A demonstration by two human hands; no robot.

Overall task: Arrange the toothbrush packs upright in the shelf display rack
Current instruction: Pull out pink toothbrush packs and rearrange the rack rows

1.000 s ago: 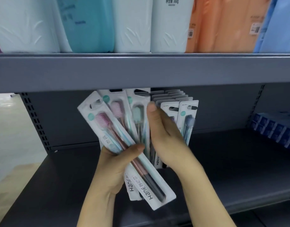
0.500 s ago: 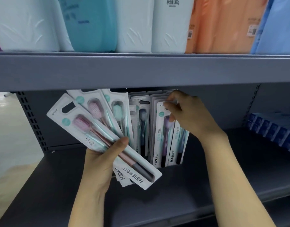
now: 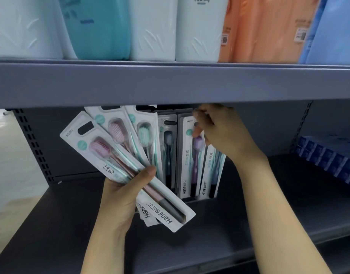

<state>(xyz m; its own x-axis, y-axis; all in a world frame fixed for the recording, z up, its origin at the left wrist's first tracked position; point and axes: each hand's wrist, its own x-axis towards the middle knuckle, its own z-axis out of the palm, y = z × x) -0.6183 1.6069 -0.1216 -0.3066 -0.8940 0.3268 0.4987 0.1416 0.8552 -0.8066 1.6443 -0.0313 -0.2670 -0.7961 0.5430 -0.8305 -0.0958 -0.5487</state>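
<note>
Head view: I see my left hand [image 3: 118, 196] low in front of the grey shelf [image 3: 269, 204], closed round a fan of three toothbrush packs [image 3: 118, 161]. Thumb lies across the front pack, fingers behind. The fan tilts up and to the left; two packs show pink bristles, the third mint. The printed ends stick out below the hand, above the shelf surface.

Right hand [image 3: 223, 133] is up at the top of the standing row of packs [image 3: 191, 155], just under the edge of the upper shelf [image 3: 170, 84]. Its fingers are curled over the top of the front packs, touching the one with the purple brush; I cannot tell whether it truly pinches a pack or only rests on it.

The row stands upright, packed one behind another, bases on the lower shelf, near the back panel.

Blue boxes [image 3: 328, 157] sit well to the right. White, teal and orange bags [image 3: 154, 28] line the upper shelf
</note>
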